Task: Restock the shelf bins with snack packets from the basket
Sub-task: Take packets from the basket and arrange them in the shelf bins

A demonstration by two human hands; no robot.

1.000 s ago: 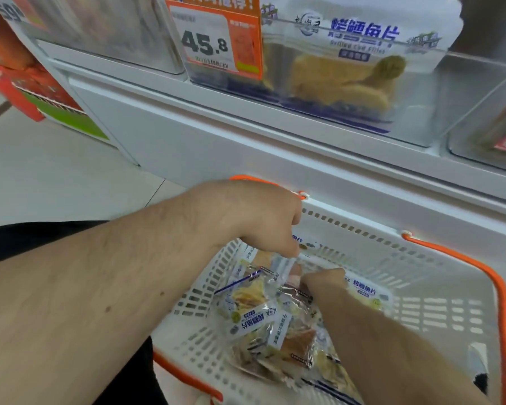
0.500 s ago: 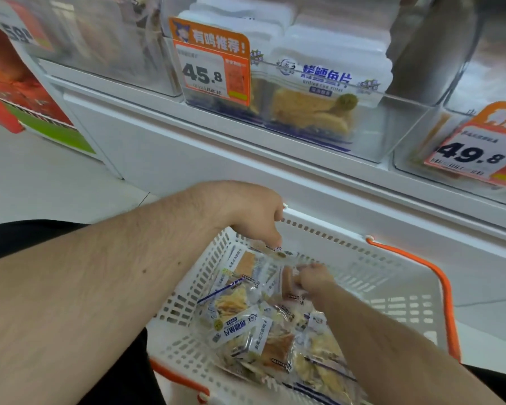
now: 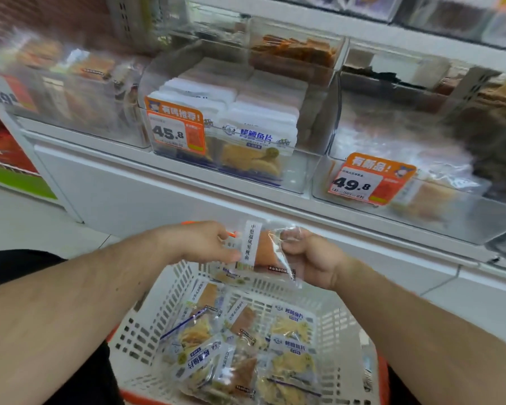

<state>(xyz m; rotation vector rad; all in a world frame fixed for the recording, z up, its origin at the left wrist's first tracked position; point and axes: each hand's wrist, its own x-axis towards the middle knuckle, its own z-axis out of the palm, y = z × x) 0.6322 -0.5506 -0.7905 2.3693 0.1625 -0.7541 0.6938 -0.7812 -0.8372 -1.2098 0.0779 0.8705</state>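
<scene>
The basket point(image 3: 146, 331) is white with a slotted lattice pattern and an orange rim. The snack packets point(image 3: 240, 349) in it are clear, with white labels, blue print and pale yellow or orange-brown contents. The held packet point(image 3: 260, 249) is clear with a white strip of black characters over an orange-brown piece. On the far shelf, the middle bin point(image 3: 310, 171) is clear, its packets white with blue lettering. Both price tags, the left one point(image 3: 174, 128) and the right one point(image 3: 368, 178), are orange and white with black numbers.

A white shelf point(image 3: 187, 173) carries clear bins point(image 3: 319, 135) stocked with snack packets point(image 3: 257, 133).
</scene>
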